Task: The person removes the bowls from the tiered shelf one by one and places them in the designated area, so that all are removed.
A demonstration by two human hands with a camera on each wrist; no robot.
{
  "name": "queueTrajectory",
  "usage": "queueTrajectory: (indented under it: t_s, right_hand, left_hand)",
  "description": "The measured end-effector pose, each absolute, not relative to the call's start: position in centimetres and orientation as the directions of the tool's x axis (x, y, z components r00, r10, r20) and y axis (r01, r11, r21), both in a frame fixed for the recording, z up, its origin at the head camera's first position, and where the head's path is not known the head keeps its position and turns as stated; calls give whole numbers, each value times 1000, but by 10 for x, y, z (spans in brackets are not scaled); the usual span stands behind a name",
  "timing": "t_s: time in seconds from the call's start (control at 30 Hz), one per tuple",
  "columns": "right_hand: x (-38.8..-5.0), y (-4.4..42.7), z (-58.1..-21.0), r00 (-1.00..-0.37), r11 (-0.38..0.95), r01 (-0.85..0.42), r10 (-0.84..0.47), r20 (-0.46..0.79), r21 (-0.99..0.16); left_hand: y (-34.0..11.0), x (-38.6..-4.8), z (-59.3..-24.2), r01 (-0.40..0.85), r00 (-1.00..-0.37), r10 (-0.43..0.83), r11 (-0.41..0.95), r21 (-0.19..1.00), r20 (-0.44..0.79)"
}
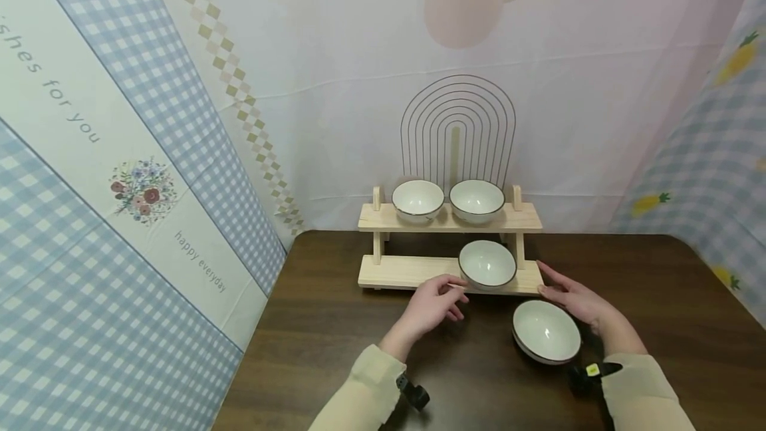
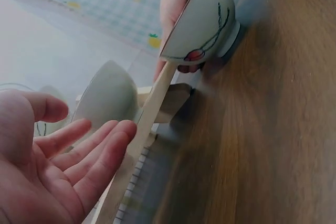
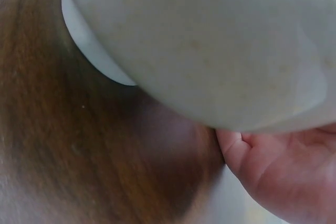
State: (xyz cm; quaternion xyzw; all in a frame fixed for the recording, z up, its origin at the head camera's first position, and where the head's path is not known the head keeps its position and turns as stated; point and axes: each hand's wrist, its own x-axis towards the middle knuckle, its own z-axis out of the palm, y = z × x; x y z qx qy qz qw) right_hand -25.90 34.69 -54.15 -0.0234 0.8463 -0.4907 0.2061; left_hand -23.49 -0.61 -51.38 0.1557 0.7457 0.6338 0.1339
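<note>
My left hand (image 1: 432, 304) hovers at the front edge of a two-tier wooden rack (image 1: 407, 273), its fingers loosely spread and holding nothing. Beside its fingertips, a white bowl (image 1: 487, 263) with a dark rim sits on the lower shelf. My right hand (image 1: 582, 301) touches the right end of that shelf, thumb toward the front corner and a straight finger toward the back one. Another white bowl (image 1: 546, 331) stands on the table just in front of the right hand; a painted red flower (image 2: 195, 55) shows on its side. In the right wrist view this bowl hides most of the hand.
Two more white bowls, a left one (image 1: 417, 199) and a right one (image 1: 477, 199), sit side by side on the upper shelf. A printed cloth (image 1: 353, 118) hangs behind the dark wooden table (image 1: 323, 331). Checked cloth (image 1: 179, 112) borders the left side.
</note>
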Motion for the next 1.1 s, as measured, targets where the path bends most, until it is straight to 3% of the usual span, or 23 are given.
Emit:
queueTrajectory:
  t_s: [0.6,1.1]
  right_hand:
    - [-251,346,-530,-917,529,136,-253,-308,-838]
    - [-280,354,-532,-892,510,112,-328,-313,-853]
  left_hand:
    - [-7,-256,-490,88,-957,287,129,988,47]
    - [12,-280,-489,54,-974,225,226,973,2]
